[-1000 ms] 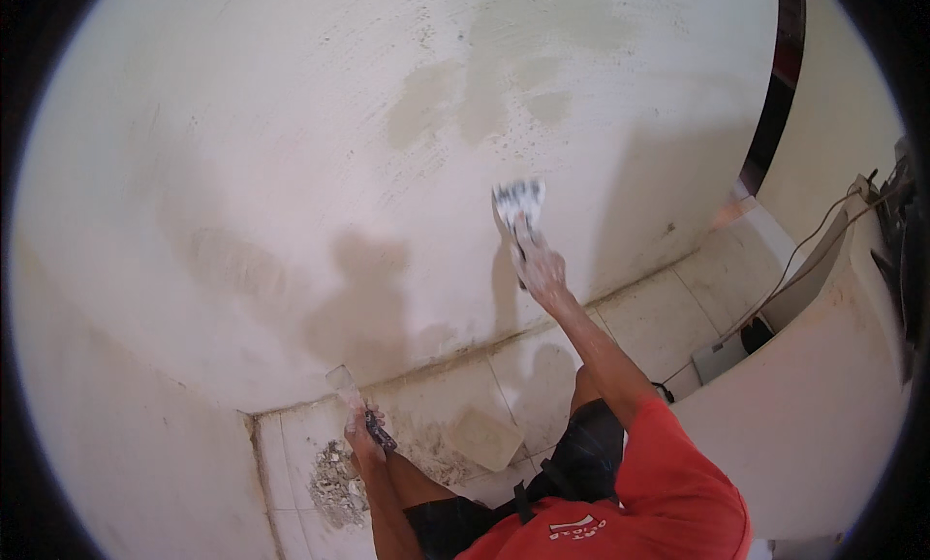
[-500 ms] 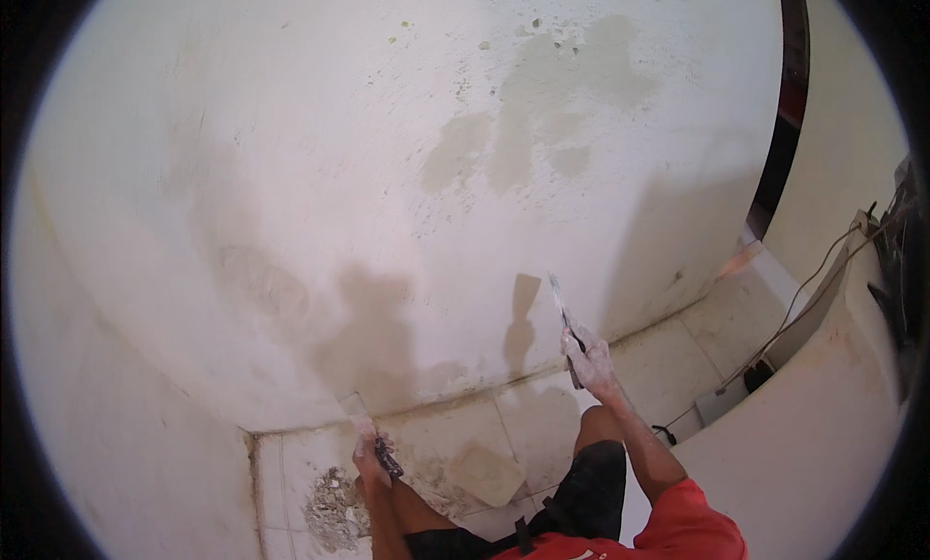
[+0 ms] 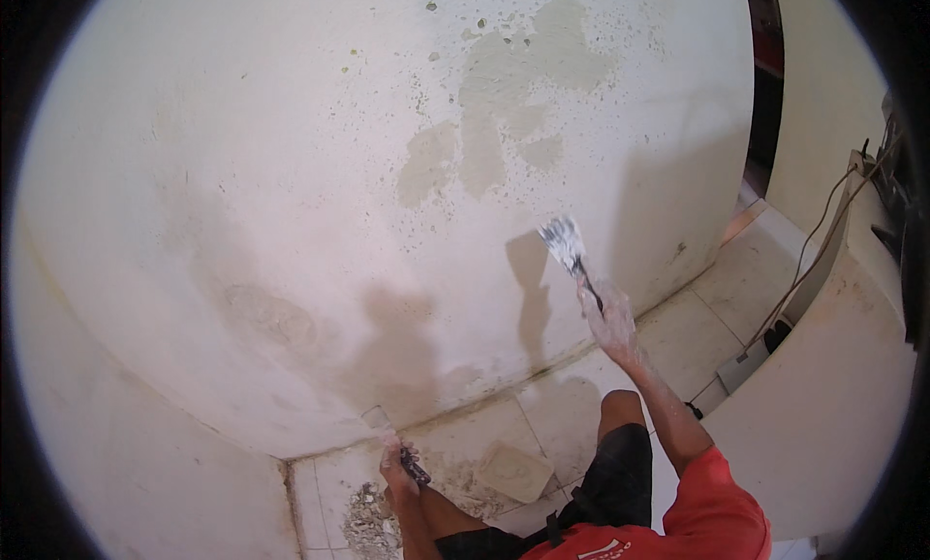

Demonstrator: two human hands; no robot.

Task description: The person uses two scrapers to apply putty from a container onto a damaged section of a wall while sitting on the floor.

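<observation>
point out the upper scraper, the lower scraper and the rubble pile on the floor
upper scraper (image 3: pixel 563 240), head view, on its white-smeared blade
lower scraper (image 3: pixel 417 467), head view, on its dark handle
rubble pile (image 3: pixel 371 519), head view, near its middle

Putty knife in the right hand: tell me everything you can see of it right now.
The putty knife has a flat, metal-looking blade that widens toward its far edge, coated with streaky white paste, and a dark, slim handle. The right hand grips the handle, partly hiding it. The blade points up and leans left, in front of the white wall; whether it touches the wall, I cannot tell.
</observation>
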